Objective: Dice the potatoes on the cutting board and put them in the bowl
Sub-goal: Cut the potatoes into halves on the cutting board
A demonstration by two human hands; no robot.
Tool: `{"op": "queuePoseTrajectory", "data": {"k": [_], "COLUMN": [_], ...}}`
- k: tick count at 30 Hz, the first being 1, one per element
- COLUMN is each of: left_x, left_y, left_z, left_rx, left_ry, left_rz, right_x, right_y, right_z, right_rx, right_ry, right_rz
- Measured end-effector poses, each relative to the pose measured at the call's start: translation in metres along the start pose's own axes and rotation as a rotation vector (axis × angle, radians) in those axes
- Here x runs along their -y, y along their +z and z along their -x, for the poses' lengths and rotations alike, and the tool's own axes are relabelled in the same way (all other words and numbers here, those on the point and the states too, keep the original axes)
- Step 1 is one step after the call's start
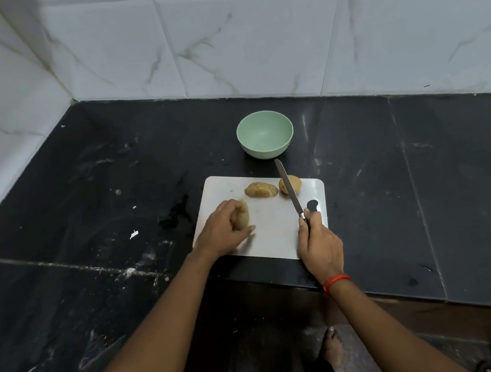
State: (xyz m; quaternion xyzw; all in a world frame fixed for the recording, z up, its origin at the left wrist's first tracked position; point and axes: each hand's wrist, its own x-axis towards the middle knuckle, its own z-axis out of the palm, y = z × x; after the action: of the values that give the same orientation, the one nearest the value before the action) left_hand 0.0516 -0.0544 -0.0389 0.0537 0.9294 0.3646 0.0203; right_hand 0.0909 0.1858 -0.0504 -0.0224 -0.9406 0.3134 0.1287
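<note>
Left hand (pixel 228 228) is curled over the nearest potato (pixel 244 215) at the left side of the white cutting board (pixel 273 240). The fingers wrap round it and cover most of it, so only its right edge peeks out, and the thumb lies stretched out on the board. Right hand (pixel 320 244) has its fingers closed tight round the handle of the knife (pixel 290 191), and the handle is pretty much buried in the fist. The blade points away toward the green bowl (pixel 265 133), which sits on the black counter (pixel 365 164) just past the board's far edge.

Two more potatoes sit at the back of the board. The middle potato (pixel 260 189) lies apart from both hands and looks like it has marks across the top, maybe cuts, too small to say. The right potato (pixel 295 182) is partly behind the blade, and I can't tell if the steel is touching it or just above it. There's a red thread (pixel 336 281) on the right wrist.
</note>
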Motion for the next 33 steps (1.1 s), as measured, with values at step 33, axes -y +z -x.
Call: {"op": "queuePoseTrajectory", "data": {"k": [33], "left_x": [0.011], "left_y": [0.052], "left_z": [0.015], "left_rx": [-0.276], "left_ry": [0.071], "left_rz": [-0.082], "right_x": [0.061], "right_y": [0.02], "right_z": [0.015], "right_rx": [0.317], "right_ry": [-0.022], "right_rz": [0.038]}}
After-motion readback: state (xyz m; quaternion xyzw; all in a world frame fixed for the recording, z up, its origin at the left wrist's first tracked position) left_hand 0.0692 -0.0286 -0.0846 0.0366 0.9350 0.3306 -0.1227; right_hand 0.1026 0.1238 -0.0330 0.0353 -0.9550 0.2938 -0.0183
